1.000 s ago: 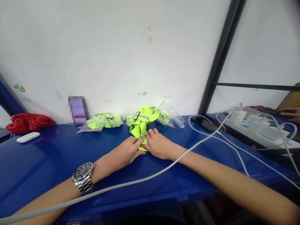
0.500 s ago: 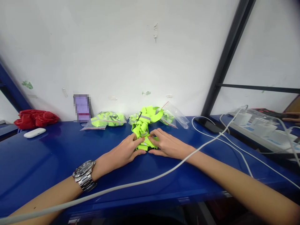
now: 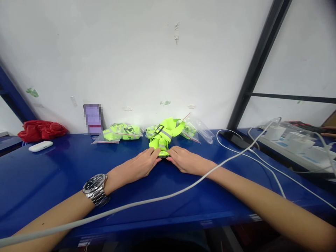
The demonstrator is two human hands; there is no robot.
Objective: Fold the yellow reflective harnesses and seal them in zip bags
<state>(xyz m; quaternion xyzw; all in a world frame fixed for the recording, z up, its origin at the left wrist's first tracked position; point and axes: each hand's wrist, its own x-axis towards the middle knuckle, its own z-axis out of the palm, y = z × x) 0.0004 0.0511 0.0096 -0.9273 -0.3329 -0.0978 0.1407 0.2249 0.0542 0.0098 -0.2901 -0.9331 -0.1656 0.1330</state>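
A bundle of neon-yellow reflective straps (image 3: 164,134) with a black buckle lies near the back middle of the blue table (image 3: 105,159). My left hand (image 3: 140,163), below a silver wristwatch, pinches the near end of the straps from the left. From the right, my right hand (image 3: 185,160) pinches the same end, its thumb underneath. A narrow bit of yellow strap with a dark edge shows between the two hands. Behind the bundle, a clear bag (image 3: 201,129) lies by more yellow straps. Another bagged yellow bundle (image 3: 122,132) rests to the left.
A red plastic bag (image 3: 42,130), a white case (image 3: 40,146) and an upright phone (image 3: 93,119) are at the left. On the right lie a dark phone (image 3: 235,139), white chargers (image 3: 299,141) and cables. One white cable (image 3: 168,200) crosses above both forearms.
Both hands have closed further round the near end of the straps, moving slightly away from me. The near end looks more gathered, and less yellow shows between them.
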